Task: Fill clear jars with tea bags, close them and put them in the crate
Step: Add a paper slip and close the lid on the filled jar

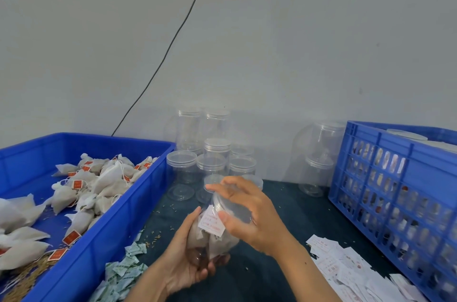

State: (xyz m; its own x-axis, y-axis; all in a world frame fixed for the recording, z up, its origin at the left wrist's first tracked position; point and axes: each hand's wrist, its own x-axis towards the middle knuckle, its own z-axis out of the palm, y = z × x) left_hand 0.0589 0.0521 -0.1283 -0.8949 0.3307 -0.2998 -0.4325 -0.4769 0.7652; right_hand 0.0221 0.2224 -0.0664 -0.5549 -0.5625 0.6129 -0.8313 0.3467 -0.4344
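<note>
Over the dark bench (284,205), front centre: a person holds a clear jar (210,237) in the air, tilted, its mouth up and to the right.
Jar contents: pale tea bags (197,235) fill the lower part; a white slip with red print (212,222) lies against the wall near the top.
Left hand (184,264): cups the jar's base from below, fingers (212,270) curled round the bottom, thumb up along the near side.
Right hand (249,215): sits over the clear lid (231,207) at the jar's mouth, fingers (217,186) bent and spread round the lid's rim, thumb on the near edge.
Lid fit: I cannot tell whether it is fully seated.
Left of the bench: a blue bin (118,215) holds a heap of loose tea bags (99,180) with orange tags, with grain scattered at its near end.
Beside the bin: a pile of small green-and-white sachets (123,269) on the bench.
Back, against the wall: a cluster of empty lidded jars (215,153), some stacked; two more (319,161) stacked near the crate.
Right side: a blue slatted crate (395,190) with filled jars showing through its wall.
Near right: white printed slips (346,267) spread on the bench in front of the crate.
Wall: a black cable (168,52) runs down it diagonally.
</note>
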